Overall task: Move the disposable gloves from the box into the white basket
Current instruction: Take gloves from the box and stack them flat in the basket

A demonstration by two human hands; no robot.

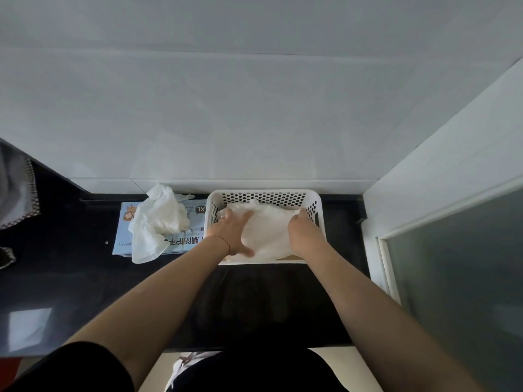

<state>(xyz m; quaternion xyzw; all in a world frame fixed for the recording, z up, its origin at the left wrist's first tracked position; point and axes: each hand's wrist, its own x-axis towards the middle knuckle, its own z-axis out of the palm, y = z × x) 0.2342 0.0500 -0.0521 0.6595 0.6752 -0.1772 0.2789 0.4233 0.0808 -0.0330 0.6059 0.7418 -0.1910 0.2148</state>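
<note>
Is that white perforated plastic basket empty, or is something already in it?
Not empty. The white perforated plastic basket holds a heap of white disposable gloves, with the left hand pressing flat on them and the right hand at their edge.

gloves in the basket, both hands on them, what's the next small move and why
Probably let go and reach the left hand back to the box. The gloves in the basket already lie inside the white basket, with the right hand at their edge, while a loose bunch of gloves still spills from the box.

My one head camera looks steeply down, close over the glossy black stone counter [85, 278], facing the white wall [254, 108].
</note>
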